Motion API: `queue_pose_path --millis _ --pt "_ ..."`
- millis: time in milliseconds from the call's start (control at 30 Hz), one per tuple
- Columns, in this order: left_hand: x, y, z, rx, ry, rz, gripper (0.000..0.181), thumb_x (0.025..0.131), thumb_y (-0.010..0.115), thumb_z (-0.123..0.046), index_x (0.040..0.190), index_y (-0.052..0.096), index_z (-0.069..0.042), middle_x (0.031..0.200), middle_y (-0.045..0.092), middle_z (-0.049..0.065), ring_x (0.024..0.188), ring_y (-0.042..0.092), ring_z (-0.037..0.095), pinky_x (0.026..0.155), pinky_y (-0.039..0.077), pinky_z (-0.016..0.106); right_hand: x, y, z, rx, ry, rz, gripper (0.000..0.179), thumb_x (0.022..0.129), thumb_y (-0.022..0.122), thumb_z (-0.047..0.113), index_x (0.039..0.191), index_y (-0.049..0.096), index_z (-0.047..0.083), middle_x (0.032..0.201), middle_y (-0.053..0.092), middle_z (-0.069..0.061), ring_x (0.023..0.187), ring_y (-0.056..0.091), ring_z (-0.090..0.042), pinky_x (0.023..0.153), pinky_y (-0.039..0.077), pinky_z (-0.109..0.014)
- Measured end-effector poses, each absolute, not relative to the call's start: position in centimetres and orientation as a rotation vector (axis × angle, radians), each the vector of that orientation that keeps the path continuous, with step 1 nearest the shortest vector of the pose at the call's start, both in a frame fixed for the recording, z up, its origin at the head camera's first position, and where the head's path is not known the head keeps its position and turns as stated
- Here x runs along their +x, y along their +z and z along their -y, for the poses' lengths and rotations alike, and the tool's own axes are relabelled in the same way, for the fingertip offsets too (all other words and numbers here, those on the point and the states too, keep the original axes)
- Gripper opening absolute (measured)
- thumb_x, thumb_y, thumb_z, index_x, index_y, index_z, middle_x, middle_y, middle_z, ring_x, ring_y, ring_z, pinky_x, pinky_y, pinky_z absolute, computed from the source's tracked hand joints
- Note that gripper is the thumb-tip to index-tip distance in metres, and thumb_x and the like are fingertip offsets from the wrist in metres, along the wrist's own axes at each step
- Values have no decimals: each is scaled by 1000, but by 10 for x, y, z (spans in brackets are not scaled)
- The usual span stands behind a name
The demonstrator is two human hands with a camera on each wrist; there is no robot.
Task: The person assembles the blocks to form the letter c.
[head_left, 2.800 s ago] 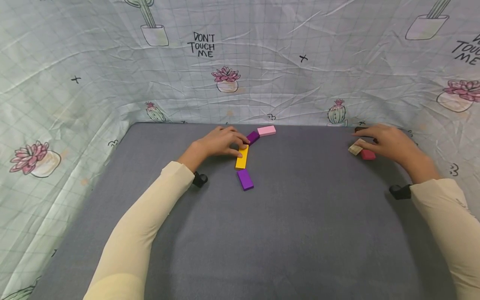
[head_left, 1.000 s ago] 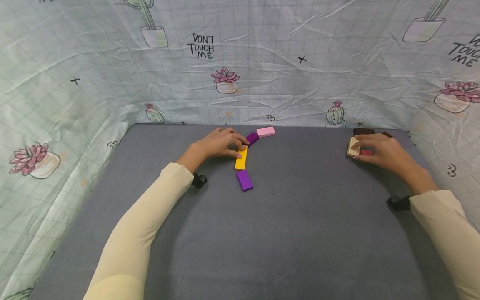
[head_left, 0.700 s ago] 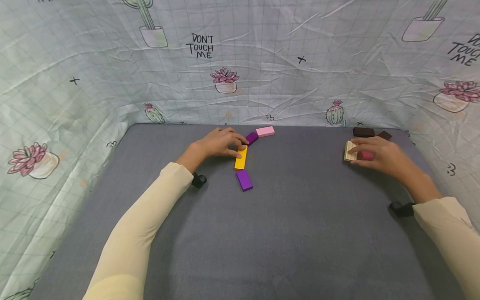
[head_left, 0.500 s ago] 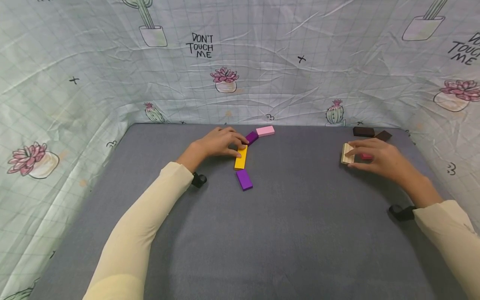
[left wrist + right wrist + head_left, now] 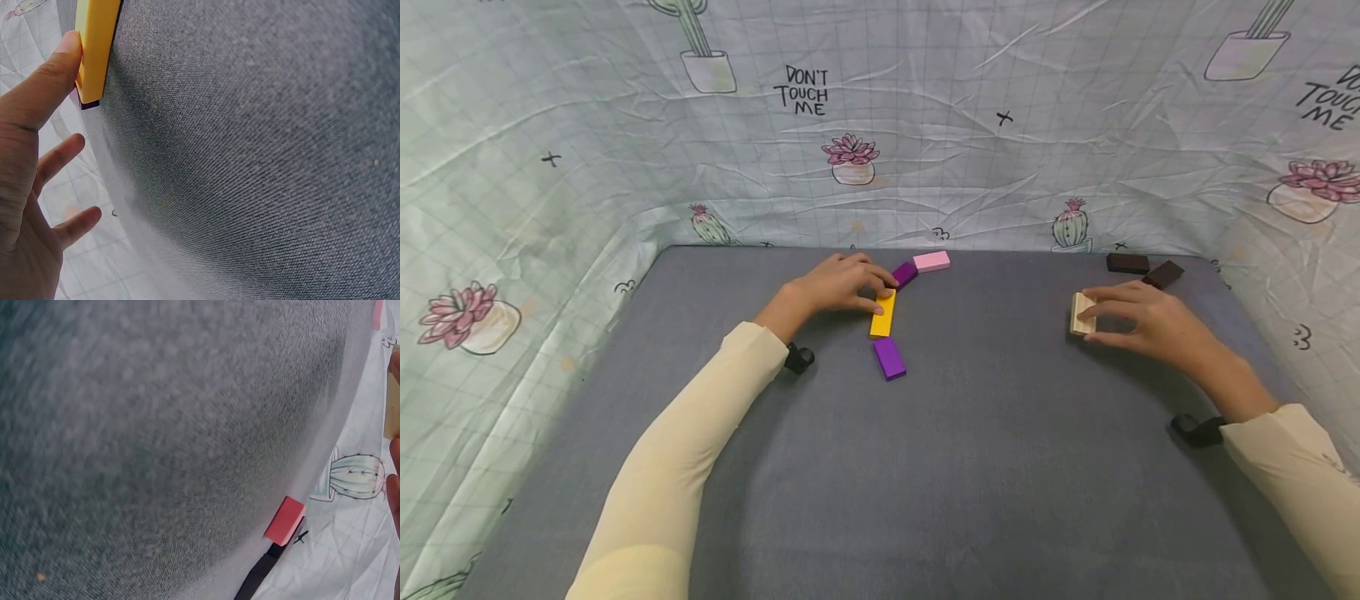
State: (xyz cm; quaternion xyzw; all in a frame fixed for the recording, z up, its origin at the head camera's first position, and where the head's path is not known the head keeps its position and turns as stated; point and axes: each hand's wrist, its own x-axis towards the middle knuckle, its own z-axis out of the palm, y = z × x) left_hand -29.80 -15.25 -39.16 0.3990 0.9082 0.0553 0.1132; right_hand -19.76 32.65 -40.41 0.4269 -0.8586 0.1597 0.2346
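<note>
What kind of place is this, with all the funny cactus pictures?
Probably a small indoor play or filming corner, though I can't be sure: a wrinkled cactus-print sheet walls in a grey fabric-covered tabletop, and a yellow block and a pink block lie on it.

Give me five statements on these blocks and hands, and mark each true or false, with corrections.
1. The right hand holds a pale wooden block. True.
2. The pink block lies near the far edge of the table. True.
3. The left hand touches the pink block. False: it touches the yellow block.
4. Both dark brown blocks lie near the table's far left corner. False: they lie near its far right corner.
5. A red block shows in the right wrist view. True.
</note>
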Motion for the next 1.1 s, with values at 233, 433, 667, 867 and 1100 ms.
queue_pose_path --millis 233,433,667,867,1100 --pt "-299 -391 152 1178 169 -2663 39 96 68 -47 129 73 -27 147 55 -12 134 42 19 113 26 60 -197 -405 -324 1162 409 2392 65 97 44 68 100 79 14 120 71 -13 103 64 -29 88 42 -25" --pt "-298 -389 152 1177 170 -2659 39 96 68 -47 128 73 -27 148 55 -12 135 41 19 113 27 59 -197 -406 -320 1198 448 2366 62 98 46 66 99 79 14 120 71 -15 104 64 -31 100 29 -6" --pt "-298 -390 152 1177 164 -2662 38 96 68 -47 127 74 -26 148 55 -12 136 41 20 114 25 61 -196 -410 -315 1242 477 2349 59 98 47 65 101 79 16 122 70 -14 106 64 -31 105 26 -8" --pt "-298 -390 152 1174 162 -2663 38 96 68 -47 127 74 -26 148 54 -12 136 41 20 114 25 61 -196 -412 -309 1304 526 2340 47 98 58 57 103 79 16 124 70 -14 107 65 -31 103 31 -12" --pt "-299 -391 153 1182 168 -2660 38 96 68 -46 127 73 -26 148 55 -12 137 41 21 114 25 61 -192 -412 -299 1347 568 2455 47 62 93 1 104 75 14 130 66 -14 115 61 -31 105 27 -4"
